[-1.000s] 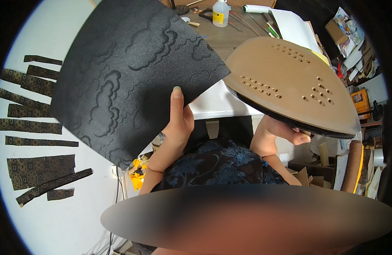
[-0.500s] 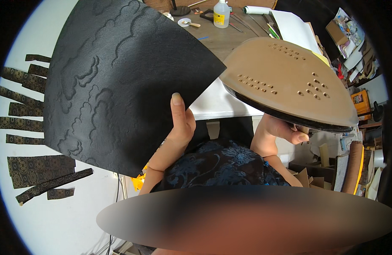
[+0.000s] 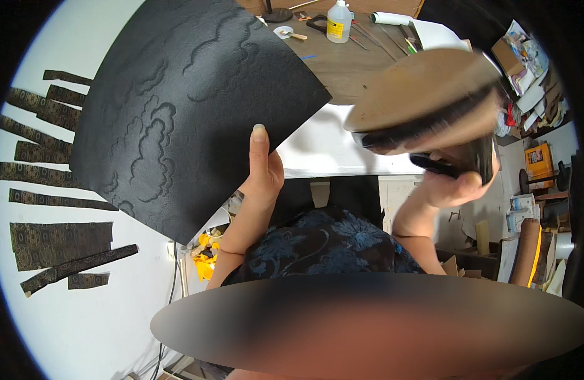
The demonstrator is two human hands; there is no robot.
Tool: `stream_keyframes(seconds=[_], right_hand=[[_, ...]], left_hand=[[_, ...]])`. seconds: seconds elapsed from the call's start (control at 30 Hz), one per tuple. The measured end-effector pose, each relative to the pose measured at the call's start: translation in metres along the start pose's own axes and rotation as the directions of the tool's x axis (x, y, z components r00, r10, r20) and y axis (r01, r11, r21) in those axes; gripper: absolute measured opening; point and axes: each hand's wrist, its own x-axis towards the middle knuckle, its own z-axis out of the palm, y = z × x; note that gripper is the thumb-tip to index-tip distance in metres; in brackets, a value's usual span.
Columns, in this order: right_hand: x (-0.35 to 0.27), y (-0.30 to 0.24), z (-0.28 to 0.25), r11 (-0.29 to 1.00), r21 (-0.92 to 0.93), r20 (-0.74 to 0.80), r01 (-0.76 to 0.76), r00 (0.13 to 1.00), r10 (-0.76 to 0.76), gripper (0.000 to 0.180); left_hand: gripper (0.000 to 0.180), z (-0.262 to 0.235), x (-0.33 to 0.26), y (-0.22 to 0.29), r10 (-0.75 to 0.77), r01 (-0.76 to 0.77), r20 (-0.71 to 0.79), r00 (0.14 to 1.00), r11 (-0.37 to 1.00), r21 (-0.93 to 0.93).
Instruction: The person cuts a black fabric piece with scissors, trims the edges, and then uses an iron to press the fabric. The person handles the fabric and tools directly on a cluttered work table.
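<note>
A stiff black sheet [image 3: 197, 114] with raised cloud patterns fills the left and upper middle. My left hand [image 3: 265, 166] grips its lower right edge, thumb lying on top and the other fingers hidden behind. The sheet is held up and tilted. On the right, my right hand [image 3: 455, 187] is wrapped around the black handle of a clothes iron [image 3: 425, 95]. The iron is raised and blurred by motion, its brown soleplate facing up and away from me. Iron and sheet are apart.
Behind lies a brown worktable [image 3: 342, 73] with a white sheet [image 3: 311, 149] along its near edge. A clear bottle [image 3: 338, 25], a small brush [image 3: 295, 35] and thin tools stand or lie there. Patterned fabric strips [image 3: 42, 171] hang at left; cluttered shelves [image 3: 539, 171] stand at right.
The iron has turned and tipped, so its side and handle now show. My left hand has tilted the black sheet slightly, its lower edge rising.
</note>
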Motion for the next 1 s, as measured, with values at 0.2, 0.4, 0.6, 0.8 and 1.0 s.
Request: stream_keyframes(seconds=[0.2, 0.4, 0.6, 0.8, 1.0], right_hand=[[0.048, -0.029, 0.014, 0.907, -0.254, 0.824, 0.335, 0.566, 0.022, 0.047], [0.051, 0.003, 0.036, 0.905, -0.312, 0.81, 0.291, 0.579, 0.093, 0.038], [0.057, 0.043, 0.061, 0.885, -0.397, 0.796, 0.244, 0.572, 0.199, 0.035], [0.087, 0.079, 0.181, 0.882, -0.174, 0.846, 0.438, 0.525, -0.094, 0.032], [0.098, 0.097, 0.405, 0.916, 0.382, 0.893, -0.121, 0.303, -0.332, 0.058]], left_hand=[[0.036, -0.006, 0.009, -0.011, -0.204, 0.178, -0.081, 0.976, 0.953, -0.247], [0.041, -0.016, 0.013, -0.008, -0.154, 0.066, -0.163, 0.975, 0.891, -0.45], [0.038, -0.044, 0.02, -0.005, -0.065, -0.038, -0.235, 0.97, 0.91, -0.412], [0.041, -0.123, 0.008, 0.016, 0.18, 0.045, -0.427, 0.886, 0.883, 0.466], [0.037, -0.171, -0.024, 0.035, 0.088, 0.109, -0.646, 0.758, 0.96, 0.258]])
